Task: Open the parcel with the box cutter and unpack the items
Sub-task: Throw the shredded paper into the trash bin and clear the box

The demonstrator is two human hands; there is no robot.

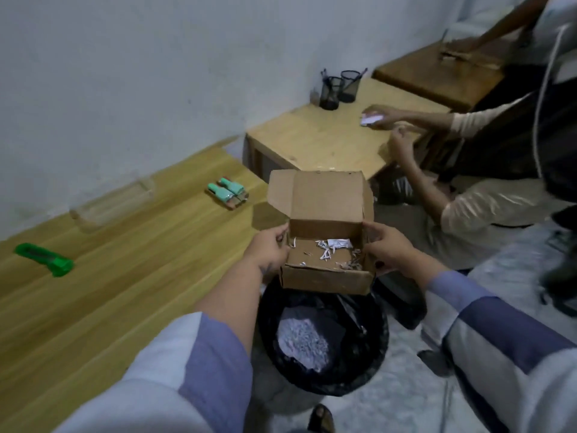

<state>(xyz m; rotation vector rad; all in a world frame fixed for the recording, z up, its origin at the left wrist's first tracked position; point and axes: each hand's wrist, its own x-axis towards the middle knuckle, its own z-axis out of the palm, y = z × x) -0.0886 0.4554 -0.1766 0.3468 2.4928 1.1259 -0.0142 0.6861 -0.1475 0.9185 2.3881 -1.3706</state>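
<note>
You hold the box off the table's right edge, directly above the bin; its lid flap stands upright on the far side. Open floor lies right of the bin, and another person's arm is close beyond the box. Your left hand grips the box's left wall, fingers curled over the rim. Your right hand grips the right wall likewise. Paper shreds lie on the box floor. The cutter rests well to the left on the table; two items lie near its far edge.
</note>
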